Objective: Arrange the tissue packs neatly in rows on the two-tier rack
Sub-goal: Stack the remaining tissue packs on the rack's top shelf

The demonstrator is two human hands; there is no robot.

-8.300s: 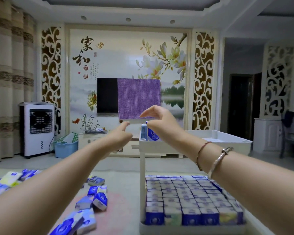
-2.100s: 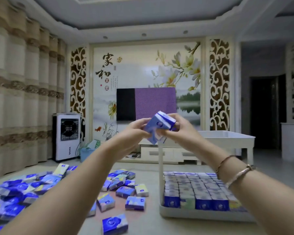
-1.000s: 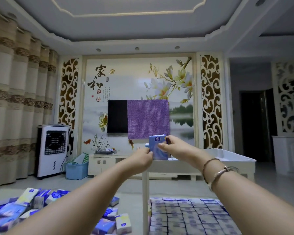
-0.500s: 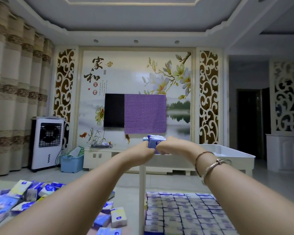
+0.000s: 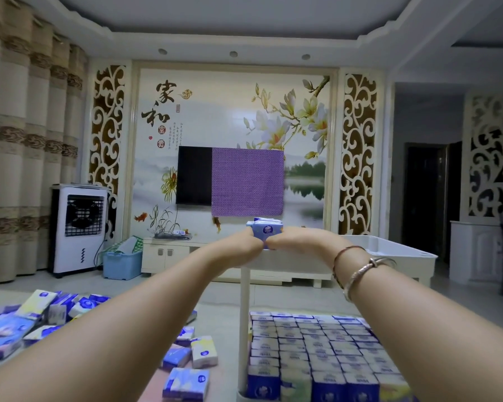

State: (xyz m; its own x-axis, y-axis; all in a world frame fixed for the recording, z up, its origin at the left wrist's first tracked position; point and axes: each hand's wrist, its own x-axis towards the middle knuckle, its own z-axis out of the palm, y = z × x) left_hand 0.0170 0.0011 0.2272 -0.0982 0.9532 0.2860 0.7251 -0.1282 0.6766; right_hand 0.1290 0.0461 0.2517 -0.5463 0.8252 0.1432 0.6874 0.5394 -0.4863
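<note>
The white two-tier rack [image 5: 401, 253] stands ahead of me. Its lower tier [image 5: 317, 352] is packed with rows of upright blue and white tissue packs. At the near left corner of the top tier, several blue tissue packs [image 5: 266, 229] stand upright. My left hand [image 5: 241, 245] and my right hand [image 5: 291, 242] meet at that corner, fingertips pinching the front pack from either side. Their fingers hide the pack's lower part. The inside of the top tier is mostly hidden by its rim.
Loose tissue packs [image 5: 192, 355] lie scattered on the floor to the left of the rack. A white air cooler [image 5: 79, 230] and a blue bin [image 5: 122, 264] stand at the far left wall. A low TV cabinet [image 5: 169, 253] runs behind the rack.
Both hands carried a pack from mid-air down onto the top tier's corner and now press it against the packs standing there. My view has tilted slightly down.
</note>
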